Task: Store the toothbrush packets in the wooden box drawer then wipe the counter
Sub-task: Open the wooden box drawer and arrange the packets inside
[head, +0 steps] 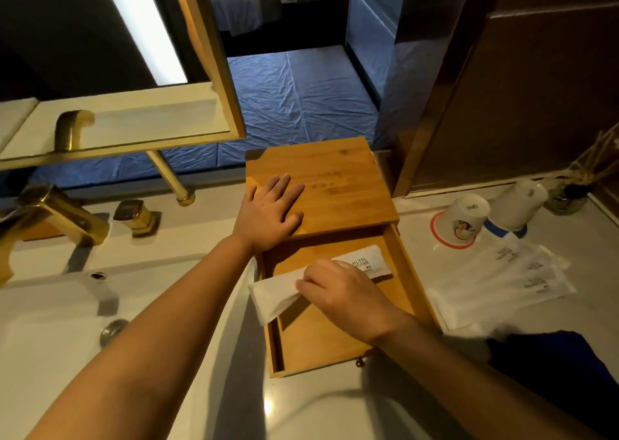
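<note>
A: Showing a wooden box [330,185] on a pale counter [335,413], its drawer [335,332] pulled out toward the viewer. What are the hands doing?

B: Left hand [271,215] lies flat on the box lid, fingers spread wide, gripping nothing. Right hand [345,297] is closed on a white toothbrush packet [284,294], which lies slantwise over the drawer; its near end overhangs the drawer's left wall, its printed far end rests inside.

A: And the remaining packets?

B: Several more toothbrush packets [502,278] lie side by side on the counter, just to the right of the drawer, not touching it.

A: What stands around the work area?

B: Behind those packets, two upturned cups: a paper cup [464,218] with a red rim and a clear cup [517,206] with a blue rim, close together. A reed diffuser [569,195] sits in the far right corner. A dark blue cloth [562,366] lies at the right edge, near the drawer's front. Left of the box is a white sink [50,322] with a brass faucet [57,211] and a brass handle [135,216].

A: Any obstruction?

B: The right forearm crosses the drawer's right front corner; a small knob [360,362] shows just below it.
</note>
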A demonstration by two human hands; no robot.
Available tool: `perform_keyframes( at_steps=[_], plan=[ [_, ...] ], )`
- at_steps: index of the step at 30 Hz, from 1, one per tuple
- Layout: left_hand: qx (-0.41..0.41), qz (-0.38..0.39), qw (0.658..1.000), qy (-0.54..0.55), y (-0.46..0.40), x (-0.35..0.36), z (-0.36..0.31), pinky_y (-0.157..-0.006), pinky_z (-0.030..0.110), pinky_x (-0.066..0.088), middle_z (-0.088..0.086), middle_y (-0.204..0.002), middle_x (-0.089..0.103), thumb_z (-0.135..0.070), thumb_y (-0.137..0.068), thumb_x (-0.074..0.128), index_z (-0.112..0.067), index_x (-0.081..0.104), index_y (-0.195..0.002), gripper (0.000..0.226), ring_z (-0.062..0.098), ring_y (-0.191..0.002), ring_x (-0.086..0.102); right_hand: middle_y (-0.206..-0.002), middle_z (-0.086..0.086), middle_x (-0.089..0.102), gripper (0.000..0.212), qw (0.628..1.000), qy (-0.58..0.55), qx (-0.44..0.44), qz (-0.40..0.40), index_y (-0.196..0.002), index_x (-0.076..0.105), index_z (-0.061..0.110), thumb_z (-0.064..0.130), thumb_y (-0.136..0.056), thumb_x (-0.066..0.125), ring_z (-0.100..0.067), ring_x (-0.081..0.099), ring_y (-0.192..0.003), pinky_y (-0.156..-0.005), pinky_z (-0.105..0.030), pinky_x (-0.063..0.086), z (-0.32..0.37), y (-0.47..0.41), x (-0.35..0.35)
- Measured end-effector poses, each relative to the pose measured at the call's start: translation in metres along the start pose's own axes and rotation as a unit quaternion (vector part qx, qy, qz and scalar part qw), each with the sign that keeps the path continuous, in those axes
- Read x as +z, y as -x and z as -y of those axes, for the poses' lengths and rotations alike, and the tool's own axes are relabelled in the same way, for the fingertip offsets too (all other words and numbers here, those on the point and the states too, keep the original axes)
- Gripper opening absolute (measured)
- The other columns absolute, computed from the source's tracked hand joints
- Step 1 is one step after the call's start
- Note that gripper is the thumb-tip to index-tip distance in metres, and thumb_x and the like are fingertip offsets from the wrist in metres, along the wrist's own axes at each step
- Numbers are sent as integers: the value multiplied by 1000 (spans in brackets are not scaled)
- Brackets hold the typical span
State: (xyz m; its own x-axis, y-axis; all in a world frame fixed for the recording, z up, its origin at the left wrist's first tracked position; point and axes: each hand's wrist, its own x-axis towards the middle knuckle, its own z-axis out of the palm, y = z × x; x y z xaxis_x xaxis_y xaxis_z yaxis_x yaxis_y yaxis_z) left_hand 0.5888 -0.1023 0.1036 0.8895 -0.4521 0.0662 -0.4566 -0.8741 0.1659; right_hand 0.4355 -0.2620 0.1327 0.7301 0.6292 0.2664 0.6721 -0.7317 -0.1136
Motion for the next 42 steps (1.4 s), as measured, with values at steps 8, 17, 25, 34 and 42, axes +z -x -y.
perform_keyframes(
  at_steps=[8,17,25,34,42],
  plan=[
    [9,-21,1000,5,0,4,2,-113,45,11,1,-158,21,-53,-88,28,-36,27,-145,60,19,-146,16,-118,-9,57,26,983,-8,147,106,-115,58,15,16,-89,54,-24,52,-107,-82,-35,46,-18,3,29],
    [11,-26,1000,8,-2,6,4,-114,46,10,1,-158,21,-53,-89,28,-36,26,-144,59,20,-146,16,-148,-7,32,52,955,34,228,186,-142,29,26,21,-94,49,-27,23,-137,-111,-41,23,-34,15,35],
    [17,-28,999,8,-2,6,5,-113,46,11,1,-157,22,-53,-89,27,-35,27,-145,58,20,-146,16,-152,1,-30,69,915,29,263,303,-136,-18,52,74,-80,17,-27,-24,-141,-106,-63,-16,-18,31,56],
    [11,-14,1000,12,-2,5,4,-114,46,9,0,-158,19,-54,-88,26,-35,25,-145,61,20,-146,14,-158,-3,-14,63,935,3,265,236,-133,-25,49,63,-89,17,-28,-21,-142,-108,-59,-17,-44,4,58],
    [14,-22,1000,11,-2,5,5,-114,46,10,1,-157,22,-54,-88,26,-34,27,-145,60,21,-146,15,-158,-12,-5,64,896,62,363,250,-139,-13,47,68,-85,14,-36,-8,-144,-111,-60,-3,-27,6,54]
  ],
)
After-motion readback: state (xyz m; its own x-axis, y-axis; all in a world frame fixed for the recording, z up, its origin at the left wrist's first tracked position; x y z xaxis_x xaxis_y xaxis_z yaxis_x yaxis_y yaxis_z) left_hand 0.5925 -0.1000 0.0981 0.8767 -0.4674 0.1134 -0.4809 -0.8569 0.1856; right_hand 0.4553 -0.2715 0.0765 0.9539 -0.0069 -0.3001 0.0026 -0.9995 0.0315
